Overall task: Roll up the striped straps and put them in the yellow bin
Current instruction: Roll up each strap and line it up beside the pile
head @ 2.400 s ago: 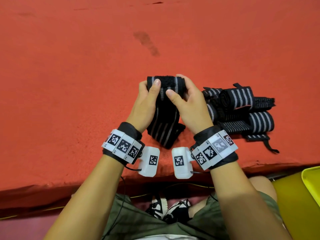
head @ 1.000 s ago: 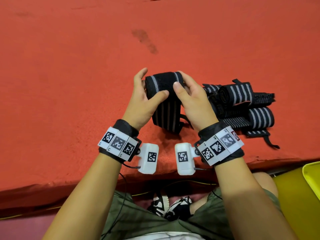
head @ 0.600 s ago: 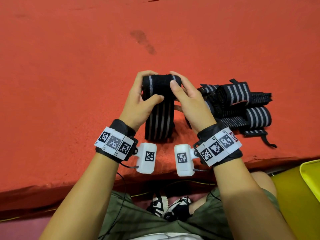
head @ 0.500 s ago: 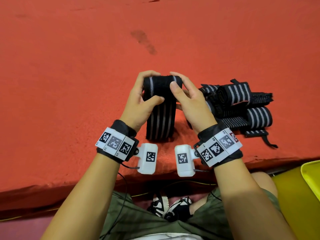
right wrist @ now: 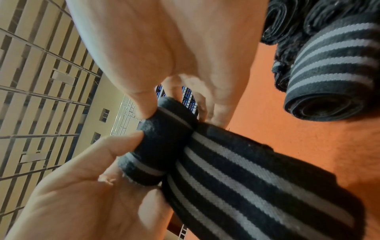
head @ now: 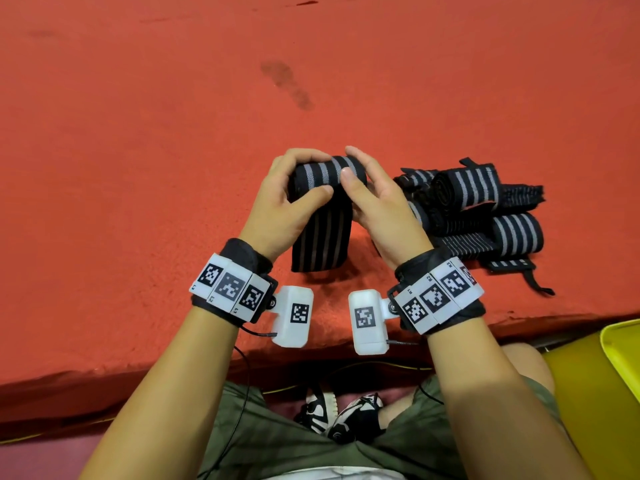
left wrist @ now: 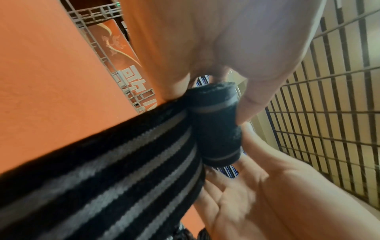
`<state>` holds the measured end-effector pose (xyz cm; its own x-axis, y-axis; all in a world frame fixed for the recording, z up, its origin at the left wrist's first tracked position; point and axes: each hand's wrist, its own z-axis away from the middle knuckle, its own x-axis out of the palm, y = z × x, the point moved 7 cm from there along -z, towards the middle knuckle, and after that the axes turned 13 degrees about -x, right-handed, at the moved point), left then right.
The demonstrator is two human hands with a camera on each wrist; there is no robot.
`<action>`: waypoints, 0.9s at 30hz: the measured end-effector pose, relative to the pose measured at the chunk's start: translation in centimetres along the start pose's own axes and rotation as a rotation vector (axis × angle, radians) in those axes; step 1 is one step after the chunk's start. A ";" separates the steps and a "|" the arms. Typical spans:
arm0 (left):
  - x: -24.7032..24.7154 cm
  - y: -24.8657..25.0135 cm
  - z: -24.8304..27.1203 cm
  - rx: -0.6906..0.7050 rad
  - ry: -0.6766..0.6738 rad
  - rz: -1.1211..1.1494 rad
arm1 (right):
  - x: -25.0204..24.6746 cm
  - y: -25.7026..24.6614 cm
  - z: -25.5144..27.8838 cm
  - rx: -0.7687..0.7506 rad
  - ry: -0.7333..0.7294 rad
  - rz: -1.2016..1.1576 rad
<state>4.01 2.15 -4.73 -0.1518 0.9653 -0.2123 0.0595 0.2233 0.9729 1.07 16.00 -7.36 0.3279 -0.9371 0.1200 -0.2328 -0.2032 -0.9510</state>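
On the red felt-like surface [head: 138,168], near its front edge: one striped strap [head: 323,220], black with grey stripes, partly rolled. Rolled portion is held up off the surface between both hands; the unrolled tail hangs down toward the person and its end lies on the red surface.

Left hand [head: 280,206]: fingers curled over the far side of the roll, thumb pressed against its near side, gripping the roll's left end. In the left wrist view the thumb [left wrist: 252,97] bears on the rolled part of the strap [left wrist: 213,129].

Right hand [head: 381,209]: thumb tip set on top of the roll, fingers curved round behind its right end, pinching it. In the right wrist view the strap [right wrist: 164,142] sits between a thumb above and a thumb below, with the flat striped tail running off to the lower right.

Just beside the right hand, to its right: a pile of rolled straps [head: 478,209], same black and grey pattern, lying on the red surface, some loose ends trailing toward the front edge. One of these rolls [right wrist: 329,84] shows close in the right wrist view.

Lower right corner of the head view, below the surface's edge: yellow bin [head: 620,358], only a part of its rim showing.

Both wrists carry black bands with white marker blocks.
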 end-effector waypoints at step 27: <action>1.4 -2.3 -0.1 -0.281 -0.102 0.259 | -1.9 -0.7 0.3 -0.081 0.024 -0.005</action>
<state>3.53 2.99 -7.28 -0.0673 0.9965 0.0495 -0.1913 -0.0616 0.9796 0.89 18.00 -7.05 0.3078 -0.9422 0.1326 -0.3049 -0.2296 -0.9243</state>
